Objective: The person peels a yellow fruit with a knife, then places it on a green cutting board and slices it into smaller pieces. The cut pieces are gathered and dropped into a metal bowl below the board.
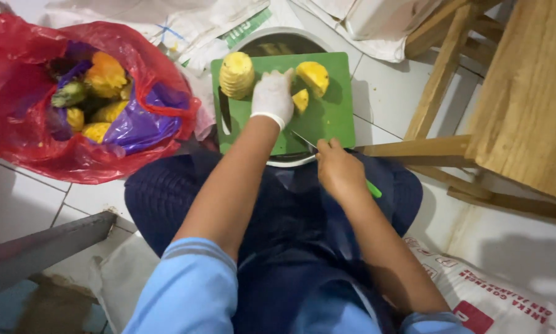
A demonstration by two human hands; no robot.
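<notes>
Green cutting board [327, 117] over basin [302, 159], white-tiled floor [383, 93].

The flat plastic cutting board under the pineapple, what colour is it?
Green. The flat plastic cutting board shows best in the head view.

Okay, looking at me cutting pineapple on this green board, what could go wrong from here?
1. The cutting board sits on the rim of a basin, not a flat surface, so it may tip or slide under pressure.
2. The right hand holds the knife with its blade close to the gloved left hand, which rests on a pineapple piece; a slip could cut it.
</notes>
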